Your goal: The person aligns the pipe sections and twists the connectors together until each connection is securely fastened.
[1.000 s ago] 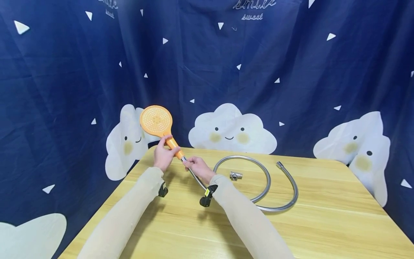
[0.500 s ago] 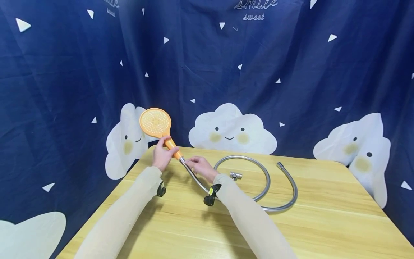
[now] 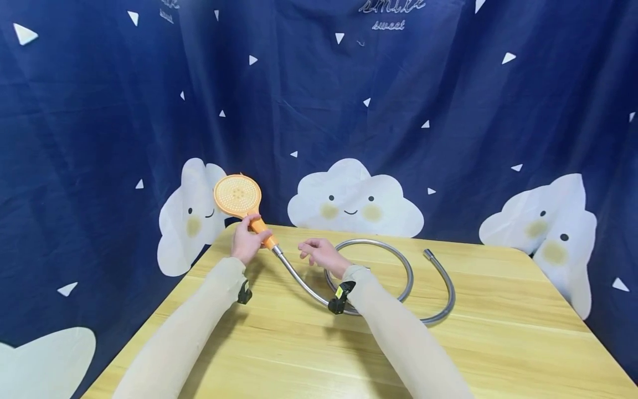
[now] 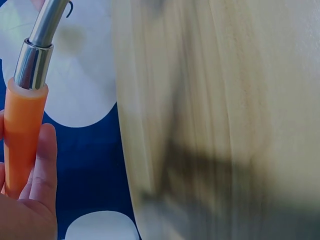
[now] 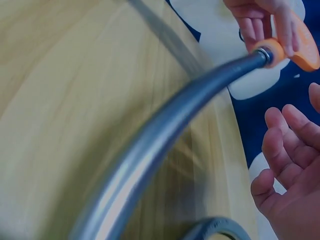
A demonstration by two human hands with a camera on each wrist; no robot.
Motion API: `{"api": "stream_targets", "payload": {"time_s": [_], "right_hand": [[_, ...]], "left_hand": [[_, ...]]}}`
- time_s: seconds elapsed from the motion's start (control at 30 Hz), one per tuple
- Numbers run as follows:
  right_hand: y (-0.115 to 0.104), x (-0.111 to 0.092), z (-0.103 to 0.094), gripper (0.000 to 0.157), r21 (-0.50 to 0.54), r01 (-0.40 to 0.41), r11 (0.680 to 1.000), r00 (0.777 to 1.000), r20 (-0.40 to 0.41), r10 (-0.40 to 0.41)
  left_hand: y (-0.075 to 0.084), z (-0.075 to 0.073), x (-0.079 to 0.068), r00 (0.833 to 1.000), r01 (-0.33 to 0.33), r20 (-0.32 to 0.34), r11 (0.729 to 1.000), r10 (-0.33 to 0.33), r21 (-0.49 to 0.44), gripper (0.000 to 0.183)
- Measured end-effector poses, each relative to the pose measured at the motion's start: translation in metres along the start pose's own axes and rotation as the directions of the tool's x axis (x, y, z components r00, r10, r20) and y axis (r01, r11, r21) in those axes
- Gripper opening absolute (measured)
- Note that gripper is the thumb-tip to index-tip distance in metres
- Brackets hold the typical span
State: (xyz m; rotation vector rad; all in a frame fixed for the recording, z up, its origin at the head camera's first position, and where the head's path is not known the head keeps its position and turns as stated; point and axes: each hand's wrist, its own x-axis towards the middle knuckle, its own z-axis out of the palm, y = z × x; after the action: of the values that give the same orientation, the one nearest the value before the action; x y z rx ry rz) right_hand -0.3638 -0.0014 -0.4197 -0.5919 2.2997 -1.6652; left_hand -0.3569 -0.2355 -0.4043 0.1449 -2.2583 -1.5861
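Observation:
My left hand [image 3: 245, 243] grips the handle of an orange shower head [image 3: 238, 195], held up over the table's far left corner with its pale spray face showing. A silver metal hose [image 3: 299, 280] runs from the handle's end down to the table. In the left wrist view its shiny collar [image 4: 33, 66] sits against the orange handle. My right hand [image 3: 324, 256] hovers beside the hose, apart from it. Its loosely bent fingers hold nothing in the right wrist view. The hose's free end [image 3: 428, 254] lies to the right, beyond a wide loop.
A wooden table [image 3: 523, 321] spreads beneath both arms. A small metal fitting [image 3: 368, 268] is almost wholly hidden behind my right wrist. Around the table hangs a dark blue curtain [image 3: 319, 100] with white clouds and triangles.
My right hand has let go of the hose by the handle and moved to the right. The shower head has dipped slightly, still in my left hand.

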Motion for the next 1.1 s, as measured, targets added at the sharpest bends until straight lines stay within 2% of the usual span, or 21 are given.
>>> {"api": "stream_targets", "payload": {"time_s": [0.3, 0.57, 1.1], "right_hand": [[0.004, -0.007, -0.020, 0.042, -0.008, -0.025, 1.000, 1.000, 0.006, 0.025], [0.008, -0.016, -0.040, 0.039, -0.075, -0.029, 0.997, 1.000, -0.005, 0.028], [0.014, -0.033, -0.073, 0.040, -0.180, -0.024, 0.983, 0.999, -0.036, 0.018]], "left_hand": [[-0.008, -0.002, -0.002, 0.998, 0.052, 0.037, 0.999, -0.052, 0.000, 0.059], [-0.014, 0.000, 0.000, 0.994, 0.104, 0.048, 0.995, -0.103, -0.011, 0.059], [-0.027, 0.003, 0.003, 0.990, 0.130, 0.052, 0.991, -0.130, 0.014, 0.064]]}}
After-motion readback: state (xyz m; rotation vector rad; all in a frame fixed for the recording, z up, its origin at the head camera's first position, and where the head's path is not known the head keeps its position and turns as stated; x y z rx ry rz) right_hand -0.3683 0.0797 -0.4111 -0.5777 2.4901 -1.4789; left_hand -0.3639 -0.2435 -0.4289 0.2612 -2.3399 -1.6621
